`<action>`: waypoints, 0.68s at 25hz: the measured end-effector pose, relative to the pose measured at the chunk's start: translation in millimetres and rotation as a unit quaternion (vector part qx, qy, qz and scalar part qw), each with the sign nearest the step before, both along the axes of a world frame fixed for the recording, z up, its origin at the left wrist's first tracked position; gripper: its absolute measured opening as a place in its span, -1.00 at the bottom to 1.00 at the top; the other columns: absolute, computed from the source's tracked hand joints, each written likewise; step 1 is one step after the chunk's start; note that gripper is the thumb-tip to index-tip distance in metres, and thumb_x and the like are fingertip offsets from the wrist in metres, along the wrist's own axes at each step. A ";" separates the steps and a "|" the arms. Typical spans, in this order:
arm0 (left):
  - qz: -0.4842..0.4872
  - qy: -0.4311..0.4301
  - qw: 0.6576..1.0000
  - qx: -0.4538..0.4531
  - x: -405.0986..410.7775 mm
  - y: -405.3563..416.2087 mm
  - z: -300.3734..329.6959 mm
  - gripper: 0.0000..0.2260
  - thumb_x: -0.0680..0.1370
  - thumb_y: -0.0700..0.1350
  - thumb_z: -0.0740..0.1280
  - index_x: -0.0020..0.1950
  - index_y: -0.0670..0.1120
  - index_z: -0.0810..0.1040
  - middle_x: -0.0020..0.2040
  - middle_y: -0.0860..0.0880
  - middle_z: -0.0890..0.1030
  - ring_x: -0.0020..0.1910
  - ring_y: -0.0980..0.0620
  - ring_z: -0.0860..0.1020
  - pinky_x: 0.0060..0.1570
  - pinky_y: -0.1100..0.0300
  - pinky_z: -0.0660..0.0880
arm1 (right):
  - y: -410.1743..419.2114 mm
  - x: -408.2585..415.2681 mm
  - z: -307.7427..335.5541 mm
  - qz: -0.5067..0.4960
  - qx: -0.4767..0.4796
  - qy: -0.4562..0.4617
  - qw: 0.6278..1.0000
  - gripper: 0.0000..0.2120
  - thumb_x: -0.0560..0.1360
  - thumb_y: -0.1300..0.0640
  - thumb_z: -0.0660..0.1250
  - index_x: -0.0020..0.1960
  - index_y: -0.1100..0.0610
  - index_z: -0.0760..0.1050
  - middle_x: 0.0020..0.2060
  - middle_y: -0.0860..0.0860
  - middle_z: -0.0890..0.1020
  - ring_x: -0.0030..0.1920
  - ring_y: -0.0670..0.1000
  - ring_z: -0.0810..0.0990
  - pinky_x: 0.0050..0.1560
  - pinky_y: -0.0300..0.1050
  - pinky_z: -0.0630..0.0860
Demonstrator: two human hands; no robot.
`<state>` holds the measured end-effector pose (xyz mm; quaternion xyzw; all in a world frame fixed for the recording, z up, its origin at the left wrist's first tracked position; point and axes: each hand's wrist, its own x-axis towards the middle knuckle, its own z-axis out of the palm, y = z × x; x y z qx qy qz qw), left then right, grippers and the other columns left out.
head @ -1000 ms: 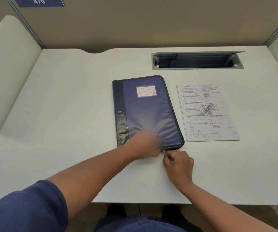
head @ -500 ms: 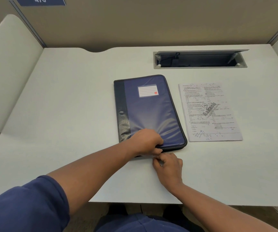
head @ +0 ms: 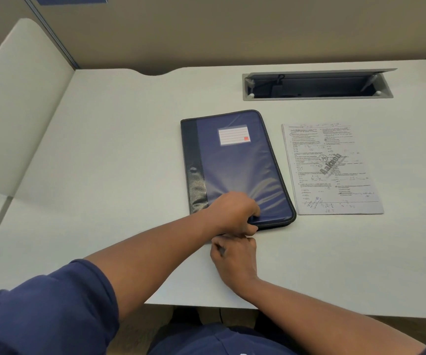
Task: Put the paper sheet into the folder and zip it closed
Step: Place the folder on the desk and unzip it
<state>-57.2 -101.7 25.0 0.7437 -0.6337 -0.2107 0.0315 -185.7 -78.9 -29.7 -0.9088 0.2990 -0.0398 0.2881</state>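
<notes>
White desk (head: 104,175), with my blue folder (head: 235,165) lying flat on it and the paper sheet (head: 332,170) just beside it on the right, not in yet. My left hand (head: 232,213) clamps the folder's near edge. My right hand (head: 232,254), pinching what I think is the zipper pull, has slid leftward, so it's unzipping.

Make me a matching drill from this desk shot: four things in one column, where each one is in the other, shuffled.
Things:
1. folder
2. paper sheet
3. left hand
4. cable hatch

Places:
A. far right of the desk, lid raised
B. gripping the folder's near edge
C. flat on the desk, right of the folder
D. middle of the desk

Pairs: 1-D, 2-C, 3-B, 4-A
</notes>
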 end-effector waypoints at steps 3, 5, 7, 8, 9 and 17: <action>0.000 0.005 1.000 0.002 0.3 0.2 1.5 -0.86 0.50 0.04 0.42 -0.05 0.00 0.64 -0.27 0.07 0.59 -0.31 0.03 0.47 -0.24 0.12 0.53 | 1.8 1.5 3.1 -0.003 0.021 -0.005 1.000 -0.78 0.45 0.18 0.40 -0.35 0.02 0.51 -0.44 -0.05 0.59 -0.33 0.02 0.48 -0.19 -0.06 0.20; -0.001 0.005 1.000 0.004 -1.2 0.9 2.4 -0.86 0.50 0.04 0.41 -0.05 -0.01 0.64 -0.25 0.06 0.62 -0.29 0.02 0.49 -0.22 0.10 0.54 | 1.2 2.7 3.9 -0.006 0.036 -0.009 0.999 -0.75 0.46 0.18 0.40 -0.36 0.02 0.46 -0.44 -0.04 0.57 -0.33 0.01 0.45 -0.17 -0.06 0.22; 0.004 0.004 1.000 0.007 -2.0 1.7 3.9 -0.85 0.51 0.04 0.41 -0.01 0.00 0.66 -0.21 0.05 0.65 -0.26 0.01 0.53 -0.20 0.10 0.55 | 0.4 3.4 5.7 0.000 0.051 -0.013 0.999 -0.68 0.48 0.18 0.39 -0.36 -0.03 0.36 -0.46 -0.07 0.50 -0.35 0.00 0.41 -0.17 -0.06 0.24; 0.005 0.001 1.000 0.007 -2.2 2.3 3.5 -0.84 0.51 0.05 0.40 0.00 0.00 0.66 -0.20 0.04 0.67 -0.25 0.01 0.54 -0.20 0.10 0.55 | -1.2 2.3 6.2 0.011 0.061 -0.011 0.998 -0.67 0.50 0.16 0.38 -0.36 -0.03 0.35 -0.46 -0.07 0.50 -0.36 0.01 0.43 -0.18 -0.06 0.28; 0.006 -0.005 1.000 0.005 -3.2 2.8 2.7 -0.83 0.50 0.05 0.40 -0.01 0.00 0.66 -0.20 0.04 0.67 -0.25 0.00 0.54 -0.22 0.11 0.53 | -4.7 -0.3 6.0 0.026 0.068 -0.007 0.997 -0.70 0.52 0.13 0.37 -0.35 -0.02 0.38 -0.44 -0.06 0.54 -0.36 0.03 0.46 -0.19 -0.06 0.34; 0.029 -0.030 0.999 -0.019 -11.6 12.7 -8.0 -0.79 0.48 0.05 0.37 -0.21 -0.06 0.49 -0.21 -0.01 0.60 -0.23 -0.09 0.53 -0.28 0.07 0.48 | -43.5 -46.1 -0.1 0.049 0.107 -0.009 0.993 -0.83 0.51 0.15 0.29 -0.09 0.08 0.66 -0.16 -0.05 0.70 -0.15 -0.02 0.59 -0.12 0.00 0.55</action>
